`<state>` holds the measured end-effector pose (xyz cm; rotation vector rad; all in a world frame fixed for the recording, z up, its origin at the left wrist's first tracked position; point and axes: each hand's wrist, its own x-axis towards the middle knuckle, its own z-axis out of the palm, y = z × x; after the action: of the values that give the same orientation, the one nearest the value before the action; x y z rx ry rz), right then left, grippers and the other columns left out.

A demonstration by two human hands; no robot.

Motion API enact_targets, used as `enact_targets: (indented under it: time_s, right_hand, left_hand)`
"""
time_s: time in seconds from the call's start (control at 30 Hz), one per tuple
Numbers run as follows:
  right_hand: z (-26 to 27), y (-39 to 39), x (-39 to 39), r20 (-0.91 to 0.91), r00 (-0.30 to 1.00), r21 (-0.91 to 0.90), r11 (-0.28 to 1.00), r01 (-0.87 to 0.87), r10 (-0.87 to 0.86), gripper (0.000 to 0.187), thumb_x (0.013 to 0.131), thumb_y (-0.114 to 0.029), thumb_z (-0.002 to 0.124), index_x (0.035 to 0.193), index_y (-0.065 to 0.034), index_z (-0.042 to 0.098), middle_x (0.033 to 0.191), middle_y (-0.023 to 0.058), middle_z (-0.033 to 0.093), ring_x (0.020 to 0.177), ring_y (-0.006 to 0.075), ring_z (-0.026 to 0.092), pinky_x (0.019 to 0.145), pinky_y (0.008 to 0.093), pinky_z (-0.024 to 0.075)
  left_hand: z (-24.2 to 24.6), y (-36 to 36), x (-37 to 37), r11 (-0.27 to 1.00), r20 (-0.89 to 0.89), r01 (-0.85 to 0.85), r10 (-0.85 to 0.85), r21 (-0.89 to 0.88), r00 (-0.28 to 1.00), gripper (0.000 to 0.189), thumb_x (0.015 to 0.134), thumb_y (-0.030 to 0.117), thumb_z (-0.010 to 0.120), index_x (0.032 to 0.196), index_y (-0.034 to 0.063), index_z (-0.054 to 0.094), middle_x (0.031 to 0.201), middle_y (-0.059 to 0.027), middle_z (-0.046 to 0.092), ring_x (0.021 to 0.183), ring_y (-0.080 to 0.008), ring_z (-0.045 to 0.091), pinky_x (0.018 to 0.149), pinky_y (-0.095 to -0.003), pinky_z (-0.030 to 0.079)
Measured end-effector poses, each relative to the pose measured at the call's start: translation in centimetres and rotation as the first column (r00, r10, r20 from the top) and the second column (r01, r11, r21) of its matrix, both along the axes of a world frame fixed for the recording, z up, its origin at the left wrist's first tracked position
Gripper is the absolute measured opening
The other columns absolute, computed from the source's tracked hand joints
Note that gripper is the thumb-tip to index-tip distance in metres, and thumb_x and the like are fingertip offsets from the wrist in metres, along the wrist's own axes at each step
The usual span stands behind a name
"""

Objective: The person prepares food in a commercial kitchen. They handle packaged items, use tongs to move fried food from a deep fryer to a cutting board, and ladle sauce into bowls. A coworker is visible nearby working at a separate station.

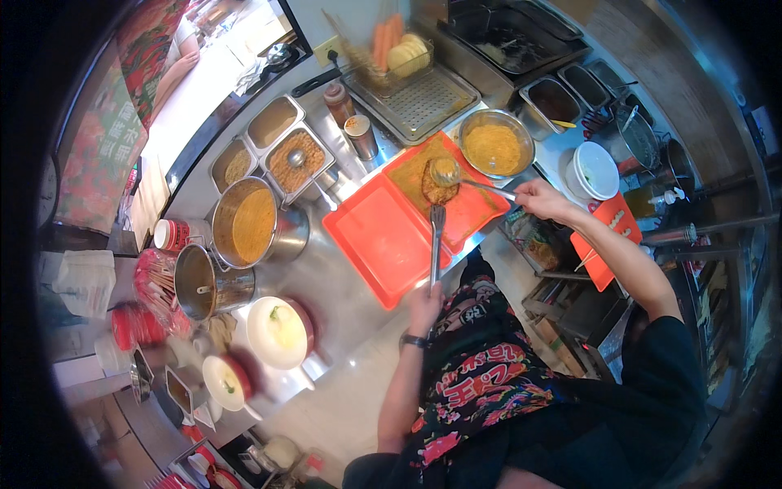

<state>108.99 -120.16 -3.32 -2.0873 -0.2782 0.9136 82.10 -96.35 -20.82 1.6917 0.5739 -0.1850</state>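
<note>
My right hand [537, 198] is closed on the handle of a metal ladle [445, 172], whose bowl rests over a browned, flat piece of food [438, 191]. That food lies on a red plastic tray [473, 226] dusted with orange-yellow powder. My left hand [426, 302] grips metal tongs [436, 244], their tips touching or close to the food's near edge. Left of the powdered tray is a second red tray [379, 241] with nothing on it. A steel bowl of orange-yellow powder [496, 143] stands just beyond the powdered tray.
Steel pots [247, 221], food pans [296, 160] and two white-lined saucepans [280, 333] stand at left. Behind are a shaker [360, 136], a perforated tray [421, 98] and a fryer [507, 36]. A white tub [592, 171] stands at right. Another person's arm [174, 79] shows beyond the counter.
</note>
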Motion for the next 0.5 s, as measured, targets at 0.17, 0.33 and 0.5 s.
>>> enact_targets:
  time_s: [0.17,0.33,0.5]
  right_hand:
    - [-0.2,-1.0,-0.7,-0.067,0.989,0.054,0.989,0.135,-0.131,0.016,0.090,-0.014,0.052,0.093,-0.0007,0.060,0.059,-0.0037,0.044,0.042,0.0036,0.031,0.037,0.0222,0.0202]
    - [-0.4,-1.1,0.5,-0.261,0.905,0.140,0.915,0.379,-0.335,0.018,0.092,-0.015,0.052,0.100,-0.0007,0.058,0.057,-0.0057,0.038,0.040,0.0037,0.027,0.036,0.0217,0.0195]
    - [-1.6,-4.6,3.5,-0.390,0.805,0.157,0.829,0.536,-0.447,0.017,0.094,-0.012,0.049,0.101,0.0002,0.057,0.053,-0.0069,0.031,0.038,0.0035,0.025,0.034,0.0215,0.0189]
  left_hand:
    - [1.4,-0.3,0.2,0.993,-0.054,-0.031,0.025,-0.115,0.998,0.039,0.096,0.030,0.051,0.069,0.0026,0.057,0.056,-0.0038,0.056,0.053,-0.0125,0.056,0.051,-0.0303,0.043]
    - [1.5,-0.2,0.0,0.998,0.043,-0.008,0.011,-0.064,0.999,0.037,0.096,0.029,0.051,0.072,0.0020,0.057,0.054,-0.0036,0.054,0.049,-0.0121,0.052,0.048,-0.0295,0.040]
    - [5.4,-0.2,0.2,0.886,-0.038,-0.035,0.019,-0.462,0.999,0.027,0.097,0.025,0.050,0.082,0.0030,0.057,0.057,-0.0008,0.051,0.044,-0.0094,0.045,0.041,-0.0239,0.034]
